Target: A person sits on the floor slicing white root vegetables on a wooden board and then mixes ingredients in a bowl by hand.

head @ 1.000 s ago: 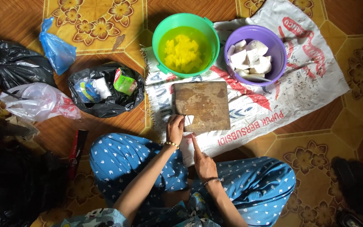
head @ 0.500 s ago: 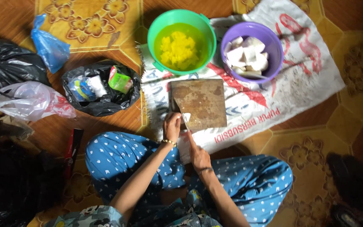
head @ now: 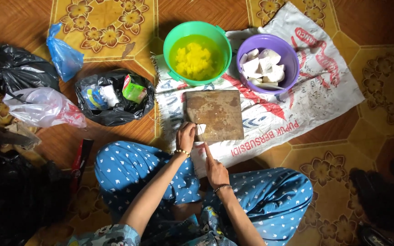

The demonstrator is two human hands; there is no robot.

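White woven plastic makes up the sack (head: 297, 98) spread on the patterned floor, the largest thing under the work. On it, at twelve o'clock from the hands, stands a green basin (head: 199, 52) of yellow liquid with yellow pieces, and at one o'clock a purple basin (head: 267, 62) of white chunks. Below them lies the brown wooden cutting board (head: 215, 115). At its seven o'clock corner sits the small white piece (head: 201, 129), right at the board's edge. The left hand (head: 186, 136) curls over that corner, fingers bent down on or beside the piece; how firmly it grips I cannot tell. The right hand (head: 215, 169) lies at five o'clock from the piece, index finger stretched forward along what may be a blade, too thin to make out.

To cut well here, I judge the piece should sit further onto the board, fingertips tucked back from the cutting line, and the stroke kept short and straight.
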